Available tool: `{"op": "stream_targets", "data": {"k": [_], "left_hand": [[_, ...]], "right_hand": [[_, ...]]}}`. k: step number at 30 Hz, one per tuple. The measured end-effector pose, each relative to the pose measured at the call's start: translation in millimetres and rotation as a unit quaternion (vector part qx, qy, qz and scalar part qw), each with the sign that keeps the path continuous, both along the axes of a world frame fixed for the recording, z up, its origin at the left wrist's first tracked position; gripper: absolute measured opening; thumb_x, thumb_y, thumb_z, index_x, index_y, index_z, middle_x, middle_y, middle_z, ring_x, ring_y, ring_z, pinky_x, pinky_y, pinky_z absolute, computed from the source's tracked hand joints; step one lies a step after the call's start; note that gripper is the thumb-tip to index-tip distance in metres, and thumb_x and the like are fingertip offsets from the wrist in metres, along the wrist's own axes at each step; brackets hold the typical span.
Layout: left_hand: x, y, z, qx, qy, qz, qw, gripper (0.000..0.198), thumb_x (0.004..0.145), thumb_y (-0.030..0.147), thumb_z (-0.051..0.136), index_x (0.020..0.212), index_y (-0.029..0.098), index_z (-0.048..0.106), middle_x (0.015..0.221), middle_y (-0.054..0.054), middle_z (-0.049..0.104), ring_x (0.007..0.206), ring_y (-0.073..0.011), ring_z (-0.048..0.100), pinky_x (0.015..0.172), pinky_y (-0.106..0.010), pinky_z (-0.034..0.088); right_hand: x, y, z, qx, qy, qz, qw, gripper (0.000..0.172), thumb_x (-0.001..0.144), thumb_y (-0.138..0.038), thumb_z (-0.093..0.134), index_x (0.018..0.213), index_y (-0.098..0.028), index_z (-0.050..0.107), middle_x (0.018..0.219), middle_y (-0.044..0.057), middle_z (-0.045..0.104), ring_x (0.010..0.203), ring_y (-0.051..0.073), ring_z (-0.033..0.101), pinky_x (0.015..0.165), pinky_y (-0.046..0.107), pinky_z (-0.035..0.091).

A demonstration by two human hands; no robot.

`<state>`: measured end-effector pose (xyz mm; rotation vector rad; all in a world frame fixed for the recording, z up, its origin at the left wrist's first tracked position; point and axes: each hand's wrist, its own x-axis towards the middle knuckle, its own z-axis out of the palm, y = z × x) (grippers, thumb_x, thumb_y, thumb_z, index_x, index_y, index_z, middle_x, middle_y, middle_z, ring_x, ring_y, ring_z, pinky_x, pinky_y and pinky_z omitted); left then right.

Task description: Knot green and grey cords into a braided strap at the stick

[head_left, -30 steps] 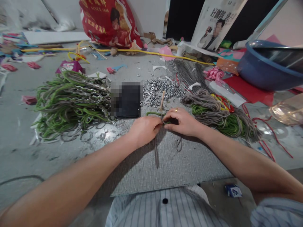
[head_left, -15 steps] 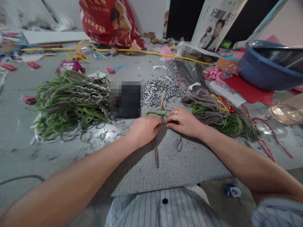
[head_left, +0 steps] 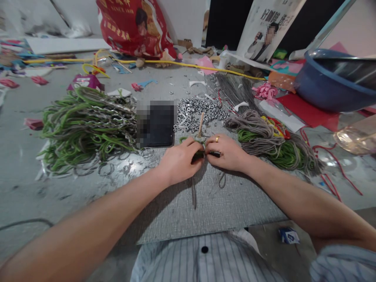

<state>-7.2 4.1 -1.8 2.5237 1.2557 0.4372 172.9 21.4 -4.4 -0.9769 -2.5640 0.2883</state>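
At the middle of the board, my left hand [head_left: 183,160] and my right hand [head_left: 225,152] meet, their fingertips pinched on grey and green cord. The grey cord [head_left: 194,194] hangs out below my left hand, and a small grey loop [head_left: 222,181] lies below my right. Some green cord [head_left: 183,139] shows behind my left fingers. The spot where the cords meet is mostly hidden by my fingers. Just beyond my hands a small wooden stick [head_left: 201,123] stands upright. My right hand wears a ring.
Many metal nuts [head_left: 202,109] lie beyond my hands, beside a dark phone [head_left: 160,123]. Bundled green and grey cords with metal chains [head_left: 85,129] are at left. More cord hanks [head_left: 264,137] lie at right, near a blue basin [head_left: 331,86]. A yellow cord [head_left: 182,64] crosses the back.
My left hand has turned and its fingers have lifted and bent, covering more of the green cord. My right hand has stayed nearly in place beside it.
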Motion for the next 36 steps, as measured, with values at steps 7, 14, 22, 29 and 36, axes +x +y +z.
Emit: {"op": "stream_targets", "data": {"k": [7,14,22,29,36], "left_hand": [[1,2,-3.5,0.007,0.038,0.005,0.999,0.021,0.083,0.029,0.044,0.094,0.018,0.058,0.101,-0.007,0.055,0.087,-0.0207,0.058,0.073,-0.034,0.048],[0,2,-2.6,0.0,0.021,0.006,1.0,0.021,0.083,0.028,0.045,0.096,0.019,0.058,0.102,-0.007,0.055,0.089,-0.02,0.058,0.076,-0.033,0.048],[0,2,-2.6,-0.004,0.001,0.005,1.0,0.02,0.081,0.027,0.048,0.095,0.019,0.059,0.102,-0.007,0.056,0.088,-0.02,0.058,0.076,-0.034,0.048],[-3,4,1.2,-0.015,-0.065,-0.012,0.998,0.019,0.073,0.016,0.049,0.089,0.015,0.058,0.094,-0.006,0.055,0.087,-0.0175,0.056,0.08,-0.032,0.047],[-6,10,-1.6,-0.025,-0.085,-0.008,0.996,0.014,0.078,0.014,0.046,0.073,0.015,0.059,0.083,-0.004,0.057,0.079,-0.0144,0.056,0.074,-0.028,0.045]], "right_hand": [[2,1,0.8,-0.006,0.021,0.01,1.0,0.012,0.072,-0.015,0.049,0.067,-0.018,0.059,0.082,0.005,0.062,0.077,0.016,0.056,0.075,0.03,0.042],[10,3,5.4,-0.042,0.059,-0.027,0.997,0.008,0.07,-0.015,0.052,0.065,-0.018,0.057,0.091,0.004,0.06,0.08,0.014,0.057,0.073,0.028,0.042],[13,5,10.3,-0.059,0.048,-0.038,0.996,0.005,0.073,-0.017,0.052,0.072,-0.017,0.057,0.089,0.005,0.06,0.081,0.015,0.056,0.072,0.028,0.042],[8,1,7.8,-0.043,0.023,-0.002,0.999,0.009,0.078,-0.02,0.052,0.08,-0.016,0.06,0.084,0.006,0.059,0.079,0.015,0.055,0.072,0.028,0.042],[6,0,7.9,-0.05,0.017,-0.005,0.999,0.011,0.079,-0.019,0.05,0.08,-0.016,0.061,0.084,0.006,0.059,0.079,0.015,0.055,0.072,0.028,0.042]]}}
